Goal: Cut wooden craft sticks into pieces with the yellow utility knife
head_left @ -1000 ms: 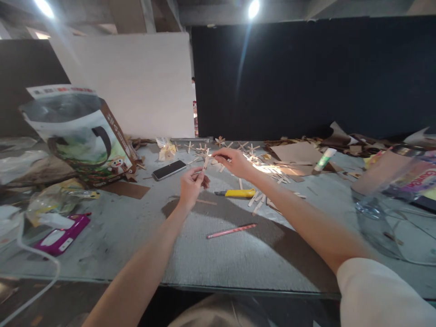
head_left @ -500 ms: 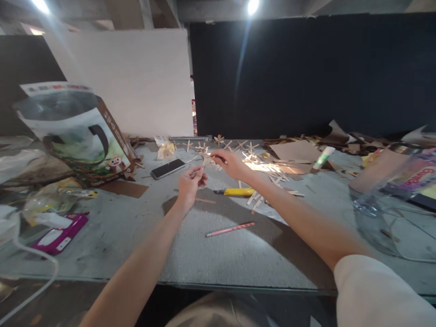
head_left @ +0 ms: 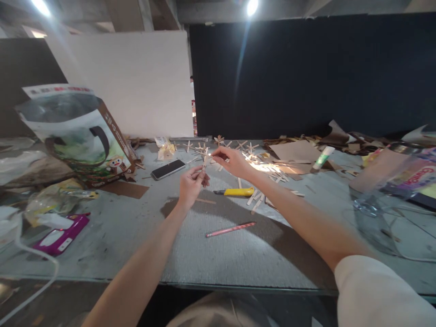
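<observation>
My left hand (head_left: 191, 185) is closed round the lower end of a thin wooden craft stick (head_left: 205, 161), which points up from its fingertips. At the top of that stick my right hand (head_left: 234, 161) pinches with thumb and forefinger, where a small bright spot shows. Whether a second stick crosses there is too small to make out. Behind the hands lie several crossed-stick pieces (head_left: 241, 145). Loose craft sticks (head_left: 258, 200) are strewn to the right, and a yellow utility knife (head_left: 238, 192) with its blade out lies beneath my right wrist. Closer to me is a pink pencil (head_left: 230, 230).
A black phone (head_left: 168, 169) lies left of my hands, before a large printed bag (head_left: 78, 136). Further left are a purple device (head_left: 64, 236) and a white cable (head_left: 37, 250). On the right are a glue stick (head_left: 323, 157), cardboard pieces (head_left: 294, 151) and a clear plastic bottle (head_left: 376, 222).
My right fingers have shifted slightly at the stick's top, and a bright spot now shows there. My left hand stays nearly in place, and the things on the table have not moved.
</observation>
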The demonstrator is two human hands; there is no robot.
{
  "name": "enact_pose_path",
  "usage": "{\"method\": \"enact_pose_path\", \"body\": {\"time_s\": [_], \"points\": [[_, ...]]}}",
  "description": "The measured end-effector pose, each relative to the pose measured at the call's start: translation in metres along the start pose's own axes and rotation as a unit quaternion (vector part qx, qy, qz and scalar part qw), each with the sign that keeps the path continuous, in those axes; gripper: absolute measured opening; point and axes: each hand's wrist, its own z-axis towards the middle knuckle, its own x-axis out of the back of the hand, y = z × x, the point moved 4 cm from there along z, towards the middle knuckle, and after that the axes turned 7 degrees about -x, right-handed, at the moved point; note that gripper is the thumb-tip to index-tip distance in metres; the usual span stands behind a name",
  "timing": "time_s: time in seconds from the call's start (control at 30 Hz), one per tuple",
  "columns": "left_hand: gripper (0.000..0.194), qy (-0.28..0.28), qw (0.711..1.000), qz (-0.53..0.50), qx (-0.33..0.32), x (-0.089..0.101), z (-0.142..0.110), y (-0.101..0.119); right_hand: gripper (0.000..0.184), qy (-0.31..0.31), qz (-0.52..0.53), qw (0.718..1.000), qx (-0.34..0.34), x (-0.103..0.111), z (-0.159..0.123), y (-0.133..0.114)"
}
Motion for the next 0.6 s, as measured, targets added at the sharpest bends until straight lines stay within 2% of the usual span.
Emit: {"method": "enact_pose_path", "body": {"time_s": [0.07, 0.17, 0.23, 0.3, 0.4, 0.5, 0.6], "points": [[0.035, 0.002, 1.000, 0.006, 0.013, -0.001, 0.000, -0.001, 0.021, 0.049, -0.027, 0.998, 0.001, 0.002, -0.002, 0.000], [0.034, 0.006, 0.999, 0.012, 0.037, -0.002, 0.000, -0.004, 0.022, 0.162, -0.063, 0.985, 0.004, 0.009, -0.007, 0.002], [0.036, 0.008, 0.999, 0.011, 0.050, -0.001, -0.001, -0.005, 0.023, 0.175, -0.099, 0.980, -0.011, 0.009, -0.008, 0.005], [0.039, 0.007, 0.999, 0.008, 0.052, -0.001, -0.001, -0.005, 0.023, 0.112, -0.159, 0.979, -0.063, 0.003, -0.006, 0.013], [0.044, -0.007, 0.999, 0.009, 0.037, -0.003, -0.002, -0.003, 0.020, -0.019, -0.229, 0.964, -0.133, -0.011, -0.007, 0.026], [0.048, -0.025, 0.999, 0.011, 0.025, -0.006, -0.004, 0.000, 0.013, -0.081, -0.238, 0.960, -0.126, -0.022, -0.017, 0.029], [0.048, -0.035, 0.999, 0.010, 0.017, -0.009, -0.006, 0.001, 0.017, -0.146, -0.232, 0.956, -0.101, -0.025, -0.037, 0.024]]}}
